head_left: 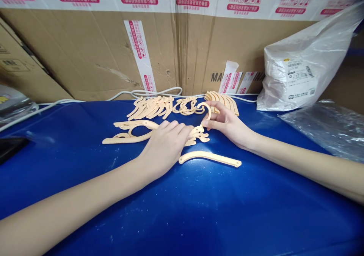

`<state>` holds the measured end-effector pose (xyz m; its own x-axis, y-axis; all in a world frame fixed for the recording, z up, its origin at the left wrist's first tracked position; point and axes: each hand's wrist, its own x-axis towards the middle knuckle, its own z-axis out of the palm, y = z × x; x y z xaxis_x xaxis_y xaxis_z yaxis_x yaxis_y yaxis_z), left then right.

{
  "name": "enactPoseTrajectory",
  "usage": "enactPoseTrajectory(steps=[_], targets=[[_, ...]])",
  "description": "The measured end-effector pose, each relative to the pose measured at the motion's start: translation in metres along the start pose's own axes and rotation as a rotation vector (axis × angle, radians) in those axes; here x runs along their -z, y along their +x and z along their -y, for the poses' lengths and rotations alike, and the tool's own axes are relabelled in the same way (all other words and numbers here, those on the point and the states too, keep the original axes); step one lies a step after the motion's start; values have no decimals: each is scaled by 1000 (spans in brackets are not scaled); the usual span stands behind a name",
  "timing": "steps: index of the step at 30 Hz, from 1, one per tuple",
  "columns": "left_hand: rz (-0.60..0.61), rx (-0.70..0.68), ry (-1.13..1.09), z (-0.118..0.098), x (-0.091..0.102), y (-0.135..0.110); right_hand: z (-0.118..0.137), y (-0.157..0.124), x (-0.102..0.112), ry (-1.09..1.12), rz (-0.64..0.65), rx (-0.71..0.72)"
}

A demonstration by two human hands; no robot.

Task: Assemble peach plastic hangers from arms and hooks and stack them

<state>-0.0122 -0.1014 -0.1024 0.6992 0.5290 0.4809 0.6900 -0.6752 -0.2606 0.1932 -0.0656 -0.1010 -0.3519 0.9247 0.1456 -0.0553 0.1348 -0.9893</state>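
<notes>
My right hand (229, 126) pinches a cream plastic hanger hook (209, 113) between thumb and fingers. The hook stands upright, its lower end at a cream hanger arm (200, 133) with small holes. Closed over that arm is my left hand (166, 146), its knuckles up and fingertips hidden. To its left lie folded cream hanger parts (127, 139), partly covered by the hand. One loose curved hanger arm (210, 156) rests in front of both hands. How the hook and arm are joined is hard to see.
Behind my hands, along the back of the blue table (182, 218), lie a pile of hanger arms (150, 108), several hooks (184, 106) and a row of stacked arms (222, 98). A white cable (119, 94) runs before the cardboard boxes (96, 51). A plastic-wrapped package (295, 74) stands right.
</notes>
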Motion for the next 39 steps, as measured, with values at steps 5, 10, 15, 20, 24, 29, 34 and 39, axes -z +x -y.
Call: enactPoseTrajectory(steps=[5,10,15,20,24,29,34,39], targets=[[21,3,22,0,1,0,0,0,0,-8,6,17],[25,3,25,-1,0,-1,0,0,1,-20,6,21],[35,9,20,-2,1,0,2,-1,1,-29,9,15],[71,15,37,-3,2,-1,2,0,1,-19,0,2],[100,16,34,-3,2,-1,1,0,0,-10,-10,-9],[120,21,35,-3,3,-1,1,0,1,-21,-10,-4],[100,16,50,-4,4,-1,1,-1,0,8,-6,-5],[86,21,44,-4,2,-1,2,-1,0,21,-13,-23]])
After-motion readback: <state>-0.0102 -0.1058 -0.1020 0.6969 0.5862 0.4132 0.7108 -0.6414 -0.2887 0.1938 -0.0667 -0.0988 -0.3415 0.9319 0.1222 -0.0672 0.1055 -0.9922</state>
